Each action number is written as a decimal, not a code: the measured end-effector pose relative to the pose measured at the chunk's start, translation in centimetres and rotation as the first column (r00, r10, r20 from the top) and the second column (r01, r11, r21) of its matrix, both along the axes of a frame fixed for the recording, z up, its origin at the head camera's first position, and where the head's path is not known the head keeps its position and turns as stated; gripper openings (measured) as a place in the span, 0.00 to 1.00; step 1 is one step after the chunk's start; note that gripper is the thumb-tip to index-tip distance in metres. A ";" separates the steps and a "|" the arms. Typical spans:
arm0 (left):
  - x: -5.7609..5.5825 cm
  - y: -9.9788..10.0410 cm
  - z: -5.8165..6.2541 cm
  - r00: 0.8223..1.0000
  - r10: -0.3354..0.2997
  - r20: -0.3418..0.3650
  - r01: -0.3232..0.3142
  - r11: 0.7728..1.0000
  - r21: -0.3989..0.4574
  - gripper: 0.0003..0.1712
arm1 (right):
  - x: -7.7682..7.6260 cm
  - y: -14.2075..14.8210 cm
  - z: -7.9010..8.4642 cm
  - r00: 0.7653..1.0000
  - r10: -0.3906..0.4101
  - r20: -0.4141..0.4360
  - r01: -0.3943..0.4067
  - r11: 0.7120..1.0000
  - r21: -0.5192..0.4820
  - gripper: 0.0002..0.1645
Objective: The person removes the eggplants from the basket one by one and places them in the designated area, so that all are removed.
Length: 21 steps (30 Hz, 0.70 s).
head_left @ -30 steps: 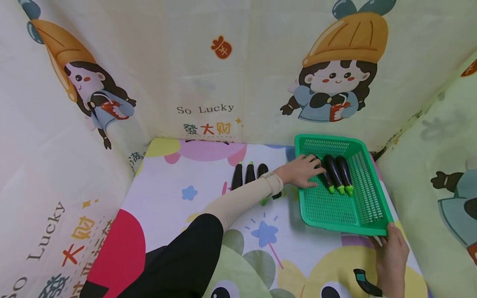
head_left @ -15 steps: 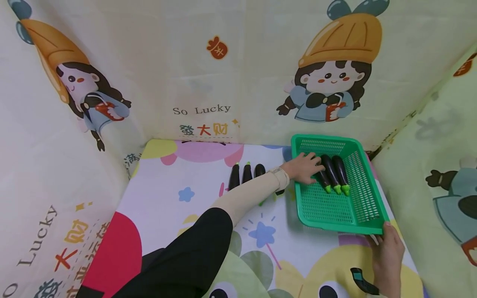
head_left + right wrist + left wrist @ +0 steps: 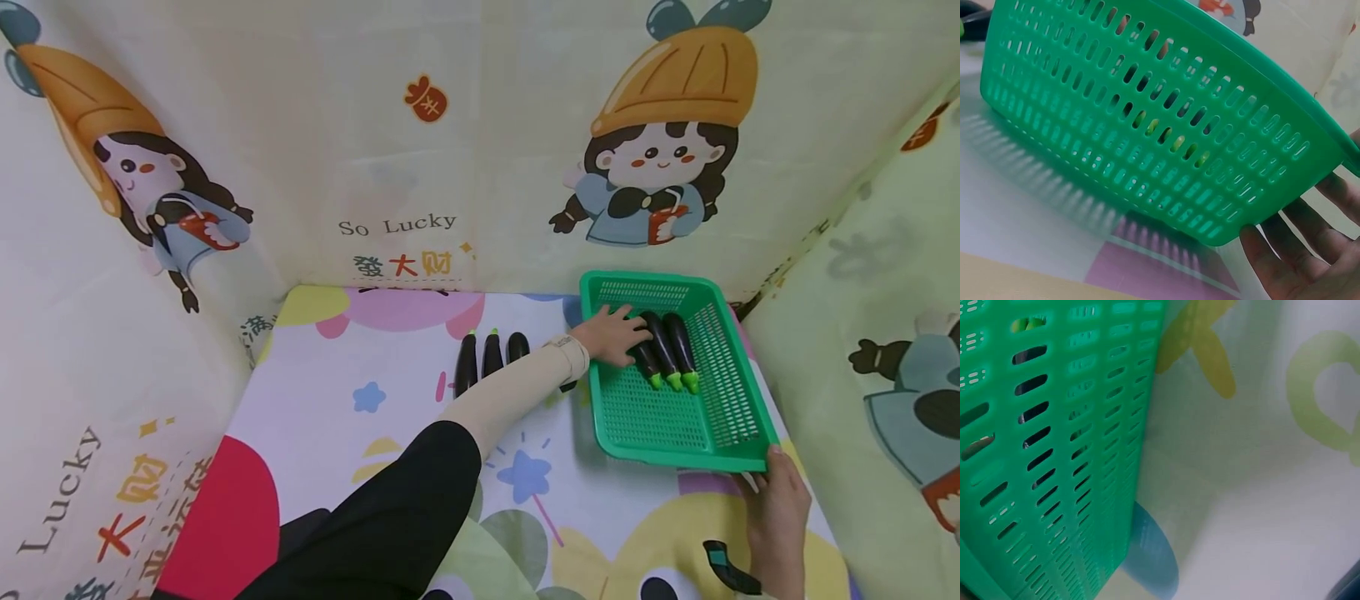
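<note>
A green plastic basket (image 3: 656,454) with slotted walls holds three dark eggplants (image 3: 662,340) with green stem ends, side by side. My left hand (image 3: 611,335) reaches over the basket's left rim. Its fingers are spread over the upper part of the leftmost eggplant, which they partly hide. My right hand (image 3: 778,504) grips the near right corner of the basket, thumb at the rim and fingers (image 3: 1269,256) beneath. In the right wrist view the basket leans, its near side raised over the table. The left wrist view shows the basket wall, without the hand.
More eggplants (image 3: 466,365) lie on the patterned tablecloth (image 3: 300,392) left of the basket, partly covered by the left forearm. Printed cloth walls (image 3: 420,167) stand behind and at both sides, the back one close to the basket's far rim.
The view has shifted slightly, so everything sits a little further left. My left hand has moved slightly right relative to the basket. My right hand stays at its corner.
</note>
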<state>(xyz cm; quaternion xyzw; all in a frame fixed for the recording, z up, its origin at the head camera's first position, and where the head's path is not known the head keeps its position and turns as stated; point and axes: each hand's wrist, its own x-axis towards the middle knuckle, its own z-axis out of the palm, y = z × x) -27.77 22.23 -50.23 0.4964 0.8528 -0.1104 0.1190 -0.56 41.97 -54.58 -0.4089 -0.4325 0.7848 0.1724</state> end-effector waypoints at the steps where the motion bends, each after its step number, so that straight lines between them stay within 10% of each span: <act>1: 0.0 0.1 0.0 1.000 0.004 0.001 -0.004 1.000 -0.003 0.37 | 0.0 0.0 0.0 1.000 -0.002 0.004 0.002 1.000 0.006 0.21; 21: 0.1 0.3 -0.1 0.999 0.000 -0.037 -0.002 0.998 -0.069 0.34 | 0.4 -0.3 -0.2 0.999 0.005 -0.041 -0.004 1.000 0.023 0.22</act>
